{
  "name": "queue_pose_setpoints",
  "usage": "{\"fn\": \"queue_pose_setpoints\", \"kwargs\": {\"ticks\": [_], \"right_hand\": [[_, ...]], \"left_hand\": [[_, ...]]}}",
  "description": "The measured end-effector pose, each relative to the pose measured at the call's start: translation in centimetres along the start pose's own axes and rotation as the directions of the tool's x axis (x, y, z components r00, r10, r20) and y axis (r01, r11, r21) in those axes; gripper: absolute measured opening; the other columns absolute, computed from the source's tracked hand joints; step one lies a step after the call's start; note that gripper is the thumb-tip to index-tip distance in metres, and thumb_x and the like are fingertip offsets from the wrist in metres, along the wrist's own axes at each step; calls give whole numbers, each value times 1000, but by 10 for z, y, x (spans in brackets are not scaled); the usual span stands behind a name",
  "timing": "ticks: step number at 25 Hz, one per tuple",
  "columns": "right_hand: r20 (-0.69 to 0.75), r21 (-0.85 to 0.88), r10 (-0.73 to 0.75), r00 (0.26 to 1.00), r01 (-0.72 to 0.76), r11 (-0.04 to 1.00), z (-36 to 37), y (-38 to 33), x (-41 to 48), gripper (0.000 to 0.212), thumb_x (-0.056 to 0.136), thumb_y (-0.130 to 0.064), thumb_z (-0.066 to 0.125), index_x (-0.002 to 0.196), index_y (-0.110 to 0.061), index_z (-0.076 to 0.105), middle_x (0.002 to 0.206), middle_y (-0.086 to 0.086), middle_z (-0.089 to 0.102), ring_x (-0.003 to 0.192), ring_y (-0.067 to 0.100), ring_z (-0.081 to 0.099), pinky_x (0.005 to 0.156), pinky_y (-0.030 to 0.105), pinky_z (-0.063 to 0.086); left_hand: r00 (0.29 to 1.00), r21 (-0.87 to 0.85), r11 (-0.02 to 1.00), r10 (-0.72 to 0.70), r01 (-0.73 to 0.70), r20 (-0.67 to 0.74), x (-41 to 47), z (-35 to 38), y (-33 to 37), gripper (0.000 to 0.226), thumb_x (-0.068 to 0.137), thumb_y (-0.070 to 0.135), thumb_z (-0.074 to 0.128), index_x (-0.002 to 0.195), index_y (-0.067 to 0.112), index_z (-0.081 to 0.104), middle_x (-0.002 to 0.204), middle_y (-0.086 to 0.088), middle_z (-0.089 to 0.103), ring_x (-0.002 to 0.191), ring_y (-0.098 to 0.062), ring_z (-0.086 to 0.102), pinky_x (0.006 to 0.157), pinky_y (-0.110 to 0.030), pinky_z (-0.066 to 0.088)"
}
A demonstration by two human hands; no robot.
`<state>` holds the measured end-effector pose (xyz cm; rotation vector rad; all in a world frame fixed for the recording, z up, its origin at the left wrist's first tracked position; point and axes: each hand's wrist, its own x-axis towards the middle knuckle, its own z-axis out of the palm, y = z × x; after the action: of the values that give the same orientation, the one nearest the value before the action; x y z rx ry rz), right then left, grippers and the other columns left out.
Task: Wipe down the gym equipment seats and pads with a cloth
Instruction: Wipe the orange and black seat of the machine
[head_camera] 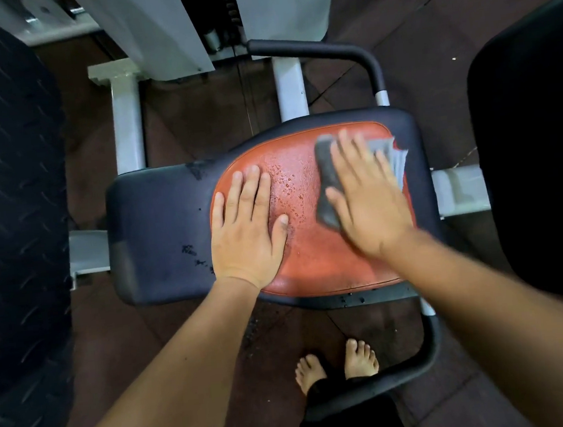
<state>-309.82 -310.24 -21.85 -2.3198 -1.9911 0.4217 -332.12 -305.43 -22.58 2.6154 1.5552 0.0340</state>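
Observation:
A gym seat (158, 232) with a black rim and a worn orange-red centre fills the middle of the view. Water droplets bead on the orange part between my hands. My left hand (248, 223) lies flat on the seat's left-centre, fingers together, holding nothing. My right hand (366, 198) presses flat on a grey cloth (326, 178) on the right side of the orange pad. The cloth sticks out to the left of the palm and beyond the fingertips. The right hand is slightly blurred.
A black curved handle bar (357, 54) rises behind the seat, and another (421, 358) curves in front. White machine frame posts (127, 125) stand behind. Large black pads flank the seat at left (11, 205) and right (539, 154). My bare feet (335, 363) stand on the dark floor.

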Motion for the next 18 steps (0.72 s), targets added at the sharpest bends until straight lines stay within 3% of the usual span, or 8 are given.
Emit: {"fn": "queue_pose_setpoints", "kwargs": {"ticks": [4, 9, 12, 18], "right_hand": [[94, -33, -171, 981, 174, 984, 14, 2, -81, 68, 103, -42, 29, 161, -17, 5, 171, 1, 1, 157, 18, -3, 127, 46, 9], [51, 52, -10, 999, 7, 999, -14, 20, 20, 69, 103, -42, 27, 163, -16, 5, 171, 2, -4, 157, 21, -6, 127, 47, 6], [18, 49, -3, 1000, 3, 999, -16, -2, 46, 68, 105, -48, 26, 163, -17, 6, 171, 0, -4, 157, 20, -7, 127, 45, 2], [108, -121, -349, 931, 360, 925, -1, 25, -42, 66, 105, -45, 23, 162, -12, 14, 170, 3, 7, 157, 21, 3, 126, 49, 14]], "left_hand": [[1000, -13, 1000, -2, 2, 0, 1, -1, -1, 69, 104, 50, 30, 164, 19, 18, 172, 2, 11, 160, -21, 5, 128, -49, 9], [1000, -11, 1000, -6, 6, 10, -1, -2, 0, 69, 104, 51, 27, 164, 20, 17, 173, 2, 10, 160, -20, 4, 128, -49, 9], [1000, -24, 1000, 2, -2, 7, 0, 0, -1, 68, 105, 52, 27, 164, 20, 17, 173, 2, 10, 160, -20, 4, 128, -48, 8], [999, -50, 999, 13, -15, -42, -1, 1, -1, 68, 104, 49, 37, 163, 18, 23, 172, -1, 16, 159, -22, 9, 127, -50, 11]]}}
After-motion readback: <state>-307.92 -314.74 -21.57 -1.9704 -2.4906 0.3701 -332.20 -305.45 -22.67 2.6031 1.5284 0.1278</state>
